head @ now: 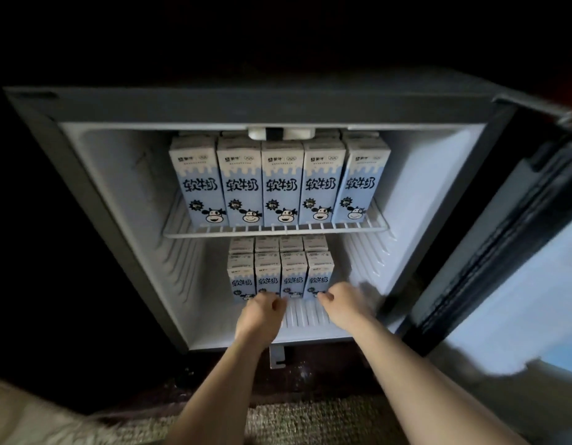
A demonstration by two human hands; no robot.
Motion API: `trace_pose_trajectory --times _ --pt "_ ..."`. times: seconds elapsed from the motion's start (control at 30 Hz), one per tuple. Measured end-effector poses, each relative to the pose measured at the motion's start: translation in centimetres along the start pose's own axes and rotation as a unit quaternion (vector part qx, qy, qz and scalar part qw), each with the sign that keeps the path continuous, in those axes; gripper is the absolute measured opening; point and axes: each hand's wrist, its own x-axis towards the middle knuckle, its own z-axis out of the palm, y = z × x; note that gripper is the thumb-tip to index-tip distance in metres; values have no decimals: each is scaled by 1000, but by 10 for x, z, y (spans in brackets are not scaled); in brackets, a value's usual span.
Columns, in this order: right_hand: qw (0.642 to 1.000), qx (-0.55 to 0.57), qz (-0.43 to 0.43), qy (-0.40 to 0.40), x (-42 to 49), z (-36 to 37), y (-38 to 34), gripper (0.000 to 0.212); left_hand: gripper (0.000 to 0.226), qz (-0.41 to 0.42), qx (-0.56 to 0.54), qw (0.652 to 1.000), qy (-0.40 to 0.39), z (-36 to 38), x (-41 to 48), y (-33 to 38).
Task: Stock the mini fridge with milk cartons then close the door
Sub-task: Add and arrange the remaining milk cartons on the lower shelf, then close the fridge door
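The mini fridge (124, 220) stands open, its door (503, 252) swung out to the right. A row of blue-and-white milk cartons (278, 184) with cow faces fills the wire shelf (278, 231), with more behind. On the fridge floor stand several smaller-looking cartons (280, 271) in rows. My left hand (262, 311) is at the base of the front left-middle cartons, fingers curled, knuckles touching them. My right hand (341, 301) is at the foot of the rightmost front carton, fingers also curled. Neither hand grips a carton.
Free floor space lies to the right and left of the lower cartons inside the fridge. A woven rug (310, 422) covers the ground in front. A pale blurred object (27, 412) lies at the bottom left. The surroundings are dark.
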Motion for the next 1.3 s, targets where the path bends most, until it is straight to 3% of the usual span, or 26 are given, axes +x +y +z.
trace_pose_trajectory --times 0.2,0.4,0.7,0.93,1.3 --pt "997 -62 -46 -6 -49 -33 -16 41 32 7 0 992 -129 -35 -45 23" --pt "990 -120 -80 7 -105 -81 -34 39 45 40 113 973 -196 -79 -89 58" --pt "981 -157 -102 55 -195 -166 -29 28 32 197 249 932 -174 -132 -147 130" --pt "971 -199 -80 104 -262 -219 -9 24 45 296 302 887 -184 -143 -208 186" --pt "956 -233 -48 174 -304 -287 50 31 40 417 276 858 -115 -119 -251 262"
